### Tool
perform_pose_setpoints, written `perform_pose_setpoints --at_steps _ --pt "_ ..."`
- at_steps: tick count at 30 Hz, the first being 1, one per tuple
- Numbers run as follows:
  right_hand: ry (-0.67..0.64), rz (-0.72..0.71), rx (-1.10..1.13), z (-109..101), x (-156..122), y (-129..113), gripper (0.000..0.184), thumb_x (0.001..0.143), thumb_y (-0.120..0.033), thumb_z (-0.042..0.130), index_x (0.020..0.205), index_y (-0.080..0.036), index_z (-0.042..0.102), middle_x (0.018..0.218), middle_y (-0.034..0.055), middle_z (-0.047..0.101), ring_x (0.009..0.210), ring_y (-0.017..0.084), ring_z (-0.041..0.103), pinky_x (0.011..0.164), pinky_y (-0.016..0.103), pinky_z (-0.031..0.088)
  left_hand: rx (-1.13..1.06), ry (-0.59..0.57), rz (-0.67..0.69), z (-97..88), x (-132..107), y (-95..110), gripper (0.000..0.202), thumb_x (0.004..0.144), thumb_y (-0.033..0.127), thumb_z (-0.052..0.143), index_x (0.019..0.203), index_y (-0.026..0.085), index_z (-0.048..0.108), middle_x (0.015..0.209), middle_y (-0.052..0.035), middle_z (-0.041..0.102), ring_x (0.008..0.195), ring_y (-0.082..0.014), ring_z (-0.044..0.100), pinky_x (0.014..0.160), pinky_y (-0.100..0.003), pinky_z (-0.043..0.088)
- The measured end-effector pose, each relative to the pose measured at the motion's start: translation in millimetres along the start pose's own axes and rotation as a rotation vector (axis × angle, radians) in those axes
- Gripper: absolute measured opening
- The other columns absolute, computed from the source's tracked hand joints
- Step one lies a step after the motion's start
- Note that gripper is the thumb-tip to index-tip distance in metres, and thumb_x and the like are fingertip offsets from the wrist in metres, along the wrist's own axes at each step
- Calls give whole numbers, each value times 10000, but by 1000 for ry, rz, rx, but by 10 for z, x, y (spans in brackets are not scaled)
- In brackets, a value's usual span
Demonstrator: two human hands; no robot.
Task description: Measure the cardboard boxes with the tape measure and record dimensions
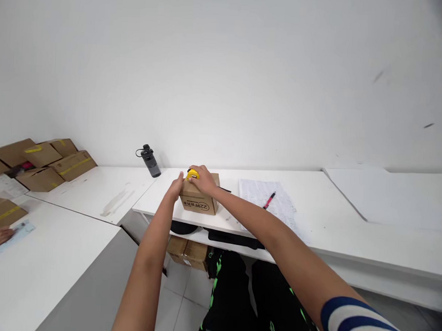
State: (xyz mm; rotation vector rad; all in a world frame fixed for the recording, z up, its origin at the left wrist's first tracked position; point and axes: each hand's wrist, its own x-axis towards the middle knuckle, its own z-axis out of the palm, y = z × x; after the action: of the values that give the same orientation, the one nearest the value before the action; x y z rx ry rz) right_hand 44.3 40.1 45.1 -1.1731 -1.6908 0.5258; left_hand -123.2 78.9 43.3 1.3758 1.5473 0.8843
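Observation:
A small cardboard box [199,205] with dark printing on its front stands on the white desk before me. My right hand [204,179] is closed round a yellow tape measure [193,174] at the top of the box. At the box's left edge is my left hand [176,186], thumb up beside the tape measure and fingers against the side, gripping the box; its fingertips are partly hidden. No drawn-out blade can be made out. A dark thin thing, perhaps a pen [224,189], sticks out right of the box.
Printed sheets [256,191] with a red and black pen [269,200] lie to the right, large white sheets [400,197] farther right. A dark bottle [150,161] stands back left. Several boxes [75,165] and another person's hand [0,236] are far left. Under the desk are cardboard boxes [187,252].

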Motion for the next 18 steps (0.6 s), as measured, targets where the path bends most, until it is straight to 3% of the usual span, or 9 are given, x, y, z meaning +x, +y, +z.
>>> perform_pose_setpoints --at_steps 3,5,8,13,18 --pt "-115 -115 4 34 151 60 431 880 -217 672 1311 -227 647 1261 75 620 1162 217 596 1094 387 467 3 100 28 29 -6 -89 533 1030 595 489 1163 130 712 1305 -191 750 1122 -299 732 853 -350 575" --pt "-184 -175 -6 27 209 92 416 900 -235 661 1315 -223 632 1261 73 615 1154 208 589 1074 372 471 -13 143 52 69 -32 -154 519 1050 585 450 1182 156 710 1345 -178 737 1190 -303 711 908 -359 569" --pt "-232 -154 -34 53 232 83 431 952 -269 619 1378 -211 594 1281 89 573 1111 203 586 1036 354 478 -31 187 64 134 -68 -231 613 1075 616 321 1183 159 714 1361 -184 731 1251 -313 688 958 -370 558" --pt "-181 -117 -173 180 181 -16 419 982 -239 564 1399 -207 593 1277 113 537 1096 234 569 1012 368 472 -28 209 87 191 -84 -275 708 1061 676 255 1073 161 741 1265 -193 769 1203 -328 707 915 -373 559" --pt "-178 -94 -274 140 136 -37 465 993 -234 536 1454 -178 564 1277 139 538 1068 252 581 985 384 486 22 230 107 219 -99 -274 477 1086 464 353 878 187 681 1107 -146 791 1042 -277 718 847 -352 544"
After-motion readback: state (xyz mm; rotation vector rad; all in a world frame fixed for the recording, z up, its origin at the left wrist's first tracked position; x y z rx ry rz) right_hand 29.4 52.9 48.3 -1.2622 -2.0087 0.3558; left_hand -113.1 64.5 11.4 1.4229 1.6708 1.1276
